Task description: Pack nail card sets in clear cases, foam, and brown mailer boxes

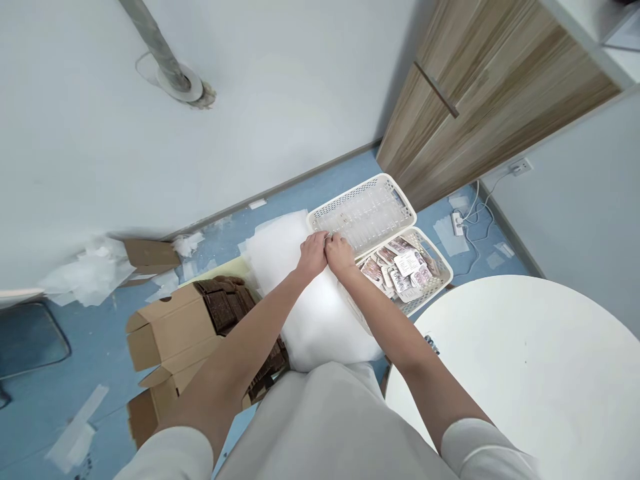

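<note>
My left hand (313,253) and my right hand (340,255) meet side by side with fingers curled and pinched together. Something small may be between the fingertips, but I cannot make it out. Below them lies a stack of thin white foam sheets (310,313). Just beyond my fingers is a cream plastic basket (411,215) with clear plastic pieces (370,210) inside. A second cream basket (447,277), right of my right hand, holds several printed cards (407,263).
Left of the foam stand flattened cardboard boxes (185,320) and dark brown bundles (227,303). A round white table (525,373) is at the right. Behind are a wooden cabinet (480,87) and a power strip (457,223) with cables. Plastic scraps (90,270) litter the floor.
</note>
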`<action>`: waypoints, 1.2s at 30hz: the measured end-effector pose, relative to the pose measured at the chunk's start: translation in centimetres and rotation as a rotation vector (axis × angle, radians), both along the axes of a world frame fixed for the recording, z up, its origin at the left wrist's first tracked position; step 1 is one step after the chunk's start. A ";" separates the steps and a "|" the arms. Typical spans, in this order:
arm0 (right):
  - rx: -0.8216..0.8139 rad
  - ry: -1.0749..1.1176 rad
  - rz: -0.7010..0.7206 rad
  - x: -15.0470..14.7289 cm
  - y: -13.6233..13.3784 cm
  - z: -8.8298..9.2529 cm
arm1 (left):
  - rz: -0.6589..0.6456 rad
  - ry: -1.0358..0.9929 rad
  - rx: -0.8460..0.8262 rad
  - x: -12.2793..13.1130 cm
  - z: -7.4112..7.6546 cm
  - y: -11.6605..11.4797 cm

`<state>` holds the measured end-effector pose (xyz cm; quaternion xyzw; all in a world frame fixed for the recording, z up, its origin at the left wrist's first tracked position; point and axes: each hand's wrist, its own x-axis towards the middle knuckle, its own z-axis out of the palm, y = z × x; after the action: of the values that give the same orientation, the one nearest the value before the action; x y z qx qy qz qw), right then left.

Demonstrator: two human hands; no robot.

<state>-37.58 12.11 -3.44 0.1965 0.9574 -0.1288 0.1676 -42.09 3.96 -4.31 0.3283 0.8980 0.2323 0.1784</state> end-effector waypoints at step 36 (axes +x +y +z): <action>-1.046 1.027 -0.789 12.5 -1.6 6.1 | 0.102 -0.708 0.722 7.0 4.8 -4.9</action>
<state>-25.12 10.49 2.63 0.3313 0.5922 -0.6801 -0.2777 -35.04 -0.96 0.44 0.2256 0.6599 0.6333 0.3355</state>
